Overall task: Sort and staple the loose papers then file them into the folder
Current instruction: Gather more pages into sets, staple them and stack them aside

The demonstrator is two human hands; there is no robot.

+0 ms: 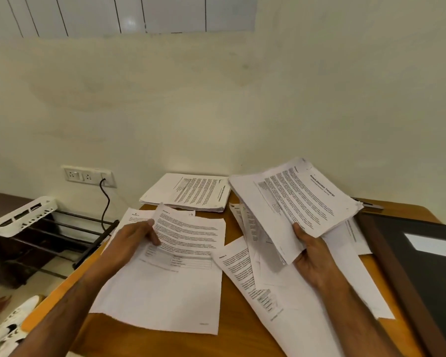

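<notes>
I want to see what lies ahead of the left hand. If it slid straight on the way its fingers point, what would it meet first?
Probably the stack of papers at the desk's far edge; the left hand points that way, though depth is unclear.

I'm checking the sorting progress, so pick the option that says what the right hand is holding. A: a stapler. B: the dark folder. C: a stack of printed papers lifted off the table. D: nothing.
C: the right hand grips a stack of printed papers by its near edge, raised above the loose sheets on the table, while the dark folder lies untouched to the right.
</notes>
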